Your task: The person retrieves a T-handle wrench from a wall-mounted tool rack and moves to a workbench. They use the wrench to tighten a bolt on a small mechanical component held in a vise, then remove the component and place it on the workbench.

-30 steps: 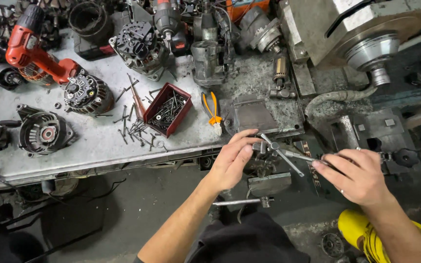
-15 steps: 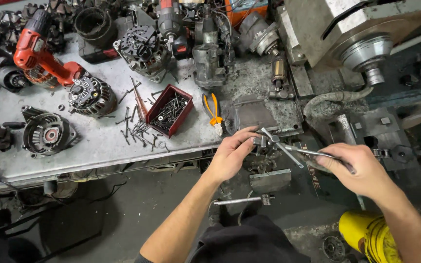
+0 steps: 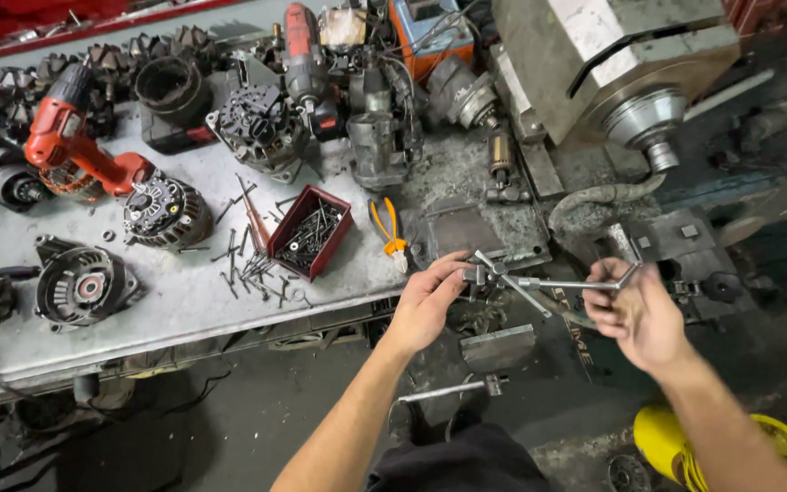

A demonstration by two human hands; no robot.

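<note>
We hold a metal cross-shaped wrench (image 3: 526,284) with both hands, just past the front edge of the grey workbench (image 3: 166,305). Our left hand (image 3: 428,301) has its fingers closed around the hub end of the tool, where the short arms cross, probably to keep this end pressed on the part under it; what it sits on is hidden behind our fingers, so we cannot tell. Our right hand (image 3: 638,314) has its fingers curled and clamped on the far end of the long arm, which gives a long lever for turning. The wrench lies almost level between the two hands. Directly below our left fingers there is a bench vise (image 3: 495,346), with its sliding handle (image 3: 444,392) lower down, near our wrist. Just above the left fingertips lie orange-handled pliers (image 3: 388,226), and further left stands a dark red tray of bolts (image 3: 310,232) with loose screws scattered beside it. Far from our fingers, on the left of the bench, we see alternators (image 3: 168,211) and a red cordless drill (image 3: 73,150). Above our right hand is a lathe chuck (image 3: 644,123), near enough that a swinging wrench arm may perhaps meet the machine.
</note>
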